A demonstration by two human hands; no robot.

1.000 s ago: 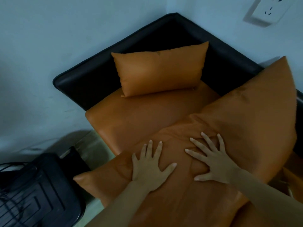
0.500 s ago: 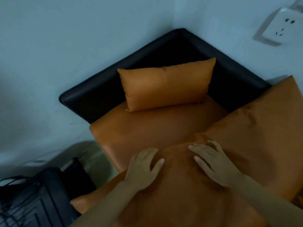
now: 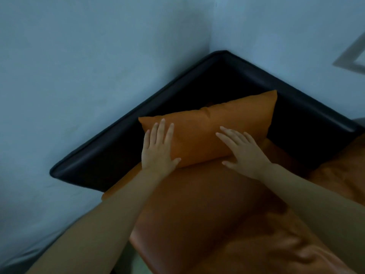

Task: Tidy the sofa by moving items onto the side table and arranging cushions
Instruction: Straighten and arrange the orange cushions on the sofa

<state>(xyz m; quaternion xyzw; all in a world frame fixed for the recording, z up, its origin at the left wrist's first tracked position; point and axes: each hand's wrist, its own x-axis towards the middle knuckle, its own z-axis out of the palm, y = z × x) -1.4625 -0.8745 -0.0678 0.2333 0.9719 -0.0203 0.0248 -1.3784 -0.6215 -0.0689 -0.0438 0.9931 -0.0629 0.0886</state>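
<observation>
A small orange cushion [image 3: 213,131] leans against the black sofa frame [image 3: 122,147] in the corner. My left hand [image 3: 158,149] lies flat on the cushion's left end, fingers straight, thumb along its lower edge. My right hand [image 3: 243,151] rests on the cushion's lower right part with fingers spread. A large orange cushion [image 3: 207,214] lies on the seat below both arms. The side table is out of view.
Pale blue walls [image 3: 98,66] meet in a corner behind the sofa. The black sofa rim runs along both walls. A grey shape [image 3: 353,56] sits on the right wall at the frame edge. Floor shows at the bottom left.
Both hands left the large cushion and moved forward onto the small cushion in the corner. The view shifted forward and up; the black table at the lower left dropped out of view.
</observation>
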